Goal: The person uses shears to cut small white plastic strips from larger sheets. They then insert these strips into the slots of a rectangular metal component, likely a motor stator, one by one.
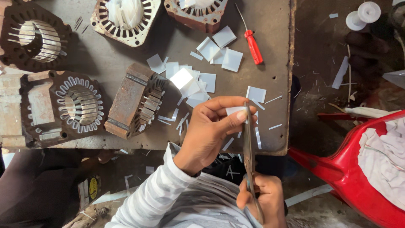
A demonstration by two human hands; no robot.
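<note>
While many cut squares (198, 80) and thin strips (173, 116) already lie on the table (270, 25) just beyond the left hand (211, 133), partway through by the look of it: one small white sheet (235, 110) pinched flat between left thumb and fingers, right at the scissors' (248, 143) blades. Right hand (263, 198) curled tight round the scissor handles, just below the left. Rusty stators (135, 101) left of both hands, red screwdriver (254, 46) well above.

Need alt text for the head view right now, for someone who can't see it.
A person's left hand holds a small white paper piece while the right hand works scissors at it. On the grey workbench lie rusty motor stators, cut white squares and a red screwdriver.
</note>
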